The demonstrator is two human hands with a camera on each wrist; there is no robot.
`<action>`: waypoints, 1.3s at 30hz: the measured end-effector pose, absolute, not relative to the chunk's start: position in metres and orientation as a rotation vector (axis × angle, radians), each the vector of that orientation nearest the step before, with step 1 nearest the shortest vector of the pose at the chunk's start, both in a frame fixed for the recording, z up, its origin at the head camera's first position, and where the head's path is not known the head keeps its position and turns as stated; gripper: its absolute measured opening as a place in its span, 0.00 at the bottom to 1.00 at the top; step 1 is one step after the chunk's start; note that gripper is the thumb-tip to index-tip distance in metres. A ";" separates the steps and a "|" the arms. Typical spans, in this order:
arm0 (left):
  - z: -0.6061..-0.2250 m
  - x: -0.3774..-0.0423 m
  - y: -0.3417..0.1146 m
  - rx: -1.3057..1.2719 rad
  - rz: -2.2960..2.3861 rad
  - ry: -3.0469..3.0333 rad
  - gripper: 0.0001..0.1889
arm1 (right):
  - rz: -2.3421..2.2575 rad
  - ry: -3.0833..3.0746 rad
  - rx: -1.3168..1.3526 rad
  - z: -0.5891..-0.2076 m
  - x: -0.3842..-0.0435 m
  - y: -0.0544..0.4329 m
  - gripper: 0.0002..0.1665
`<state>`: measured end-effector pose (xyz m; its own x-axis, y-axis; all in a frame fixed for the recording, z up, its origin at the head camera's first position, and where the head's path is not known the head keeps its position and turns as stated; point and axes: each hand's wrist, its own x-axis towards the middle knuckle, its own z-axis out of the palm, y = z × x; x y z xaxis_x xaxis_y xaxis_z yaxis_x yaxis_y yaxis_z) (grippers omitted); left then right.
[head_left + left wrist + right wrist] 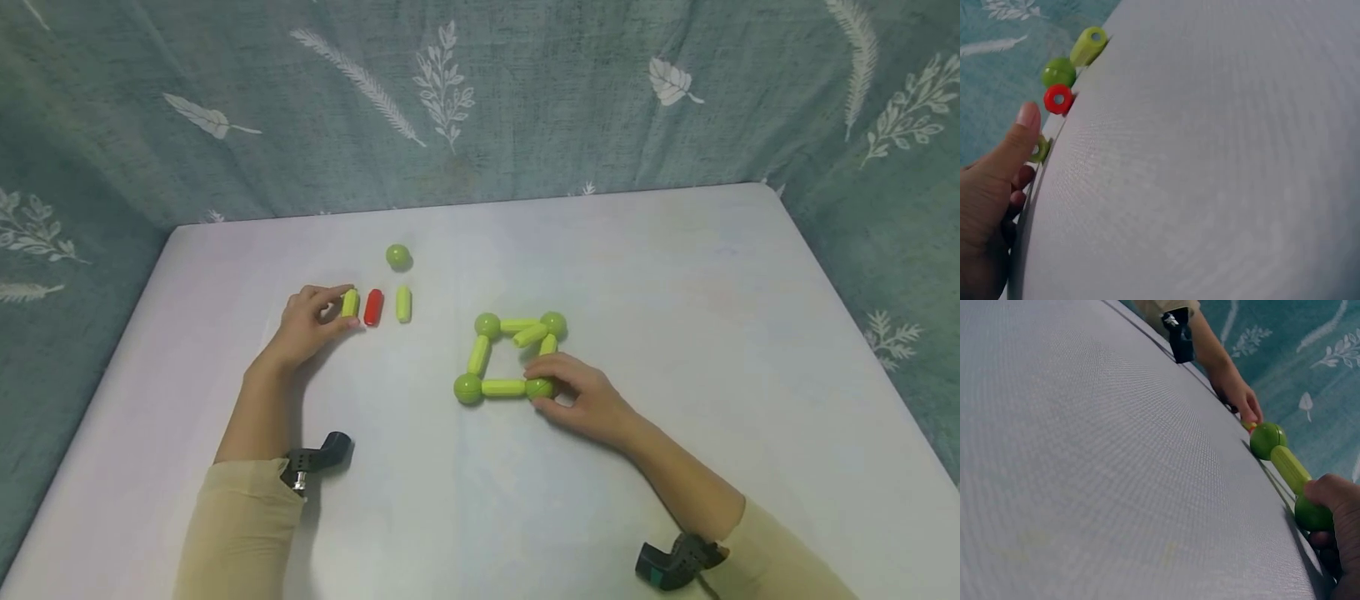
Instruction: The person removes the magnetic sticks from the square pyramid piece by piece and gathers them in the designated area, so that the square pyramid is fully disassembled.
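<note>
My left hand (303, 327) pinches a yellow-green rod (350, 303) lengthwise between thumb and fingers at the left end of a short row. Beside it on the table lie a red rod (372, 307) and another yellow-green rod (403, 304). In the left wrist view the thumb reaches over the near rod (1040, 150). My right hand (581, 396) grips the green ball (538, 389) at the near right corner of a square frame of rods and balls. A further rod (529, 335) angles inward from the far right ball (553, 324).
A loose green ball (398, 257) sits behind the row of rods. The white table (675, 275) meets a teal curtain (525, 100) with leaf prints at the back and sides. Black wrist cameras (322, 454) are worn at both sleeves.
</note>
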<state>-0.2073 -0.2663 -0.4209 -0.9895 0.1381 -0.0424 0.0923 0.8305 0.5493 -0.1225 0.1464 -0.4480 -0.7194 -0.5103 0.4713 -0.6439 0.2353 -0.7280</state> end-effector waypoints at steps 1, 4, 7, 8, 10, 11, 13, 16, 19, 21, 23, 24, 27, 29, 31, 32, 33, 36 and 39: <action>-0.420 -0.207 -0.267 0.176 0.881 2.917 0.36 | 1.495 -2.359 1.111 -0.448 -0.123 0.146 0.23; -0.420 -0.206 -0.267 0.129 0.938 2.910 0.41 | 1.499 -2.359 1.111 -0.448 -0.123 0.146 0.23; -0.423 -0.201 -0.262 0.052 1.116 2.954 0.42 | 1.503 -2.352 1.119 -0.447 -0.123 0.146 0.23; -0.424 -0.199 -0.259 0.030 1.203 2.972 0.41 | 1.500 -2.355 1.119 -0.447 -0.122 0.146 0.23; -0.425 -0.193 -0.248 0.011 1.366 3.007 0.36 | 1.496 -2.359 1.117 -0.447 -0.122 0.146 0.23; -0.425 -0.190 -0.242 0.041 1.444 3.018 0.34 | 1.490 -2.365 1.114 -0.447 -0.122 0.147 0.23; -0.423 -0.185 -0.228 0.138 1.561 3.018 0.29 | 1.482 -2.380 1.104 -0.447 -0.121 0.148 0.23; -0.418 -0.181 -0.206 0.364 1.647 2.976 0.25 | 1.482 -2.398 1.096 -0.447 -0.121 0.149 0.23; -0.412 -0.180 -0.181 0.559 1.659 2.883 0.23 | 1.480 -2.412 1.088 -0.446 -0.120 0.150 0.22; -0.408 -0.181 -0.165 0.657 1.603 2.822 0.23 | 1.478 -2.414 1.086 -0.446 -0.120 0.150 0.22; -0.405 -0.184 -0.149 0.736 1.513 2.756 0.24 | 1.475 -2.409 1.086 -0.445 -0.120 0.150 0.22; -0.403 -0.186 -0.142 0.776 1.459 2.720 0.24 | 1.475 -2.405 1.090 -0.445 -0.120 0.150 0.23; -0.399 -0.192 -0.123 0.867 1.260 2.623 0.26 | 1.474 -2.386 1.130 -0.445 -0.121 0.150 0.23; -0.397 -0.196 -0.112 0.916 1.117 2.565 0.27 | 1.481 -2.375 1.171 -0.445 -0.121 0.150 0.22; -0.395 -0.199 -0.102 0.964 0.985 2.516 0.28 | 1.501 -2.360 1.216 -0.445 -0.122 0.150 0.21; -0.395 -0.200 -0.097 0.989 0.927 2.495 0.29 | 1.510 -2.352 1.235 -0.445 -0.122 0.150 0.20; -0.395 -0.202 -0.093 1.019 0.877 2.479 0.29 | 1.515 -2.347 1.252 -0.445 -0.122 0.150 0.20; -0.397 -0.205 -0.083 1.113 0.804 2.427 0.30 | 1.554 -2.325 1.293 -0.445 -0.123 0.150 0.18; -0.400 -0.205 -0.080 1.180 0.796 2.391 0.28 | 1.581 -2.316 1.308 -0.445 -0.123 0.149 0.15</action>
